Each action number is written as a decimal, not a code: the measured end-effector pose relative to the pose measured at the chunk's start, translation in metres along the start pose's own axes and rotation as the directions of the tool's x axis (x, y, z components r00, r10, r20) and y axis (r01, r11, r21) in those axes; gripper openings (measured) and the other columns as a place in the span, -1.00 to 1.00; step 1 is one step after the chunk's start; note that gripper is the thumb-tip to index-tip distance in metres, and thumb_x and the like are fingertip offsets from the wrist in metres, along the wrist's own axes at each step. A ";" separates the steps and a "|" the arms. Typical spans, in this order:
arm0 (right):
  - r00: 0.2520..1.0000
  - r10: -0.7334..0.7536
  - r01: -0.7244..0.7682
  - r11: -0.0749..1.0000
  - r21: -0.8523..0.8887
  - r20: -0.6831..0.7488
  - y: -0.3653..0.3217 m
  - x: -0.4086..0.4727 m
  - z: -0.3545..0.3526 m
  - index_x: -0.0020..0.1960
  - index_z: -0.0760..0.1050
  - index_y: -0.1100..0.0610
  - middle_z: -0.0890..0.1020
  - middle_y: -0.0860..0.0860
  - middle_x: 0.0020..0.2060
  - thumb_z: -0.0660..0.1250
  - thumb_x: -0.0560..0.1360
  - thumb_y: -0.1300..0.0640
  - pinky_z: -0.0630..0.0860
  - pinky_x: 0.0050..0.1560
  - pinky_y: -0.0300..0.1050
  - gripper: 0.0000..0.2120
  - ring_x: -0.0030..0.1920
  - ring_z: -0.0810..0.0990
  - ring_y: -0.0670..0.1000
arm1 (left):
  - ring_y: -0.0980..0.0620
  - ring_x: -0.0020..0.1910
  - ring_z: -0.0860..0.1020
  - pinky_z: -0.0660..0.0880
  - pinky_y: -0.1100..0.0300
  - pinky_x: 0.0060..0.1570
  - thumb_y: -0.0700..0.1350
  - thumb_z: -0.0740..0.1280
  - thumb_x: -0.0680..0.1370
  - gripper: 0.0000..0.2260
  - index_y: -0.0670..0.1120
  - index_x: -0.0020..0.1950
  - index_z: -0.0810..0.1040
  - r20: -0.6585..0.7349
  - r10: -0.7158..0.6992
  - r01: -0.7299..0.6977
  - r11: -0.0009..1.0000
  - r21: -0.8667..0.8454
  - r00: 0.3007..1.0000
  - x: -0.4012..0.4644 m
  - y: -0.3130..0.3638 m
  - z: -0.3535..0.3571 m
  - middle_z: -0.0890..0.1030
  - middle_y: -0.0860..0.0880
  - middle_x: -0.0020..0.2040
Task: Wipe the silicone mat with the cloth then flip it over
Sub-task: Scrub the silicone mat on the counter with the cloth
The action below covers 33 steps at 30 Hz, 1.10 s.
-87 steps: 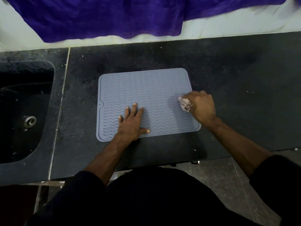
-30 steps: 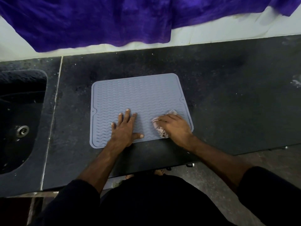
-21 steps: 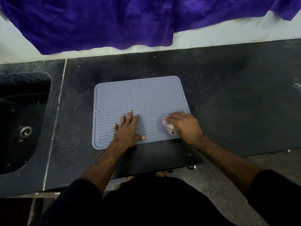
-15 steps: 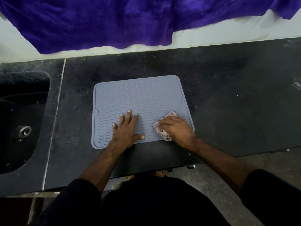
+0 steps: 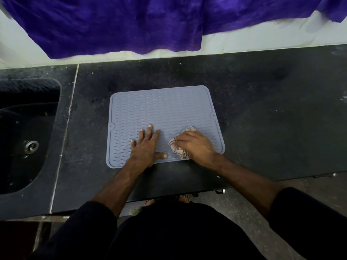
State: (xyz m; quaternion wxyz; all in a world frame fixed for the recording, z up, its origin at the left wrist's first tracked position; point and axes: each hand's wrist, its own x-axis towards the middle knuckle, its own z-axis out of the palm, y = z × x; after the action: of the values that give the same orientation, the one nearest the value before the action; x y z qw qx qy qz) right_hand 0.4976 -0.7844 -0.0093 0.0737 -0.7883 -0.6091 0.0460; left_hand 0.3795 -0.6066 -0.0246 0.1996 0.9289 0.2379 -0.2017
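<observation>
Wiping the mat, near-right corner.
The left hand point(image 5: 145, 150) is lying flat, pinning the mat point(image 5: 161, 111) to the surface point(image 5: 262, 113); the right hand point(image 5: 197, 147) is gripping the bunched cloth point(image 5: 178, 150) beside it. Lifting the flat palm risks the mat sliding or buckling.

We see the mat point(image 5: 161, 113) lying flat on the counter point(image 5: 272, 119), nearer its front edge than its back. The sink point(image 5: 24, 136) is set into the counter's left end, well apart from the mat. Our left hand point(image 5: 144, 149) rests on the mat's front middle; our right hand point(image 5: 197, 147) sits on the cloth point(image 5: 176, 147) at the mat's front right corner. A drape point(image 5: 131, 25) hangs behind the counter's back edge.
</observation>
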 end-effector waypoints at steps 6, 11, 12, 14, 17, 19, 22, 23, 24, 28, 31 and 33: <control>0.999 0.024 -0.025 0.999 -0.035 -0.031 0.036 -0.039 -0.005 0.03 0.65 0.12 0.67 0.06 0.02 0.56 0.17 0.27 0.54 0.07 0.00 -0.57 0.03 0.64 0.13 | -0.11 0.54 -0.26 -0.15 -0.25 0.47 0.21 0.37 0.47 -0.10 0.09 0.58 -0.17 -0.011 0.017 -0.017 0.999 -0.033 1.000 -0.003 -0.001 0.000 -0.30 0.02 0.57; 0.995 0.066 -0.066 0.998 -0.006 -0.073 0.038 -0.036 -0.013 0.03 0.64 0.13 0.67 0.08 0.00 0.48 0.22 0.34 0.53 0.06 0.01 -0.62 0.00 0.64 0.15 | -0.11 0.54 -0.26 -0.15 -0.26 0.45 0.21 0.38 0.46 -0.09 0.09 0.58 -0.17 -0.020 0.011 -0.012 1.000 -0.025 1.000 -0.002 -0.001 0.001 -0.30 0.01 0.57; 0.994 0.059 -0.059 0.998 0.001 -0.091 0.033 -0.029 -0.014 0.04 0.64 0.14 0.67 0.08 0.01 0.47 0.22 0.33 0.53 0.08 0.02 -0.60 0.02 0.63 0.15 | -0.11 0.54 -0.26 -0.14 -0.25 0.45 0.21 0.38 0.46 -0.09 0.09 0.58 -0.17 -0.019 0.006 -0.007 1.000 -0.020 1.000 -0.002 -0.001 0.001 -0.30 0.01 0.57; 0.997 0.036 -0.034 0.999 0.028 -0.073 0.017 -0.010 -0.013 0.13 0.61 0.16 0.64 0.11 0.10 0.51 0.21 0.33 0.48 0.16 0.10 -0.52 0.12 0.59 0.18 | -0.11 0.54 -0.26 -0.14 -0.25 0.45 0.22 0.39 0.45 -0.08 0.10 0.58 -0.18 -0.011 0.000 0.000 1.000 -0.017 1.000 0.000 -0.001 0.001 -0.30 0.02 0.57; 1.000 0.003 -0.003 1.000 0.025 0.018 -0.007 0.014 -0.007 0.26 0.54 0.18 0.56 0.15 0.25 0.44 0.34 0.34 0.37 0.30 0.13 -0.51 0.28 0.48 0.20 | -0.11 0.55 -0.26 -0.13 -0.25 0.45 0.25 0.39 0.43 -0.05 0.11 0.58 -0.18 -0.011 -0.009 0.009 1.000 -0.004 1.000 0.001 0.000 0.002 -0.31 0.03 0.57; 1.000 -0.016 0.016 1.000 -0.008 0.002 -0.008 0.013 -0.002 0.23 0.57 0.19 0.58 0.15 0.23 0.43 0.33 0.38 0.41 0.27 0.12 -0.53 0.25 0.51 0.21 | -0.10 0.55 -0.25 -0.12 -0.25 0.45 0.25 0.39 0.43 -0.07 0.10 0.58 -0.17 -0.015 -0.005 0.005 1.000 -0.006 1.000 0.000 0.000 0.003 -0.30 0.04 0.57; 0.999 0.008 -0.009 1.000 -0.014 -0.051 0.012 -0.008 0.000 0.11 0.63 0.17 0.65 0.12 0.11 0.49 0.23 0.36 0.51 0.13 0.10 -0.55 0.12 0.60 0.19 | -0.10 0.55 -0.26 -0.13 -0.25 0.46 0.23 0.37 0.46 -0.09 0.10 0.58 -0.17 -0.018 0.008 -0.008 1.000 -0.024 1.000 -0.001 -0.002 0.002 -0.30 0.04 0.57; 0.999 0.031 -0.031 0.999 -0.007 -0.041 0.019 -0.015 -0.002 0.10 0.63 0.16 0.65 0.11 0.10 0.50 0.22 0.35 0.52 0.11 0.09 -0.55 0.10 0.61 0.18 | -0.10 0.55 -0.26 -0.14 -0.25 0.46 0.22 0.37 0.46 -0.10 0.10 0.58 -0.16 -0.015 0.011 -0.012 0.999 -0.031 1.000 -0.002 -0.002 0.001 -0.30 0.03 0.57; 0.998 0.056 -0.056 0.998 -0.005 -0.030 0.025 -0.021 -0.004 0.09 0.63 0.16 0.66 0.12 0.09 0.50 0.22 0.34 0.53 0.10 0.09 -0.56 0.09 0.62 0.19 | -0.10 0.54 -0.26 -0.15 -0.25 0.46 0.22 0.37 0.47 -0.10 0.10 0.58 -0.16 -0.012 0.015 -0.015 0.999 -0.036 1.000 -0.002 -0.002 0.001 -0.30 0.03 0.57; 0.992 0.129 -0.129 0.992 0.016 -0.005 0.032 -0.017 -0.015 0.09 0.62 0.17 0.66 0.13 0.07 0.47 0.26 0.36 0.51 0.11 0.08 -0.59 0.07 0.62 0.21 | -0.11 0.54 -0.27 -0.16 -0.26 0.46 0.20 0.38 0.46 -0.09 0.09 0.58 -0.17 -0.008 0.014 -0.015 0.999 -0.037 1.000 -0.002 -0.001 0.000 -0.31 0.02 0.56; 0.998 0.040 -0.039 0.999 0.013 -0.047 0.008 0.007 -0.011 0.15 0.61 0.17 0.64 0.13 0.14 0.53 0.23 0.34 0.47 0.20 0.14 -0.51 0.16 0.58 0.20 | -0.12 0.54 -0.27 -0.16 -0.26 0.45 0.21 0.40 0.45 -0.07 0.09 0.58 -0.17 -0.007 0.016 -0.016 0.999 -0.033 1.000 -0.001 -0.001 0.000 -0.31 0.01 0.57; 0.994 -0.087 0.088 0.996 0.019 -0.061 -0.010 0.021 -0.001 0.10 0.64 0.18 0.66 0.13 0.08 0.54 0.22 0.30 0.51 0.16 0.14 -0.56 0.11 0.62 0.19 | -0.13 0.54 -0.26 -0.15 -0.26 0.44 0.23 0.40 0.43 -0.06 0.10 0.58 -0.16 -0.023 0.011 -0.011 1.000 -0.019 1.000 0.000 -0.001 0.002 -0.30 0.01 0.57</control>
State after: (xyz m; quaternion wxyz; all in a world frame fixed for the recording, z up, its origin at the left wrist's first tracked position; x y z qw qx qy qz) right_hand 0.4932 -0.7618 -0.0060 0.1024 -0.7612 -0.6399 0.0255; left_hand 0.3783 -0.6068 -0.0264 0.2069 0.9305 0.2371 -0.1876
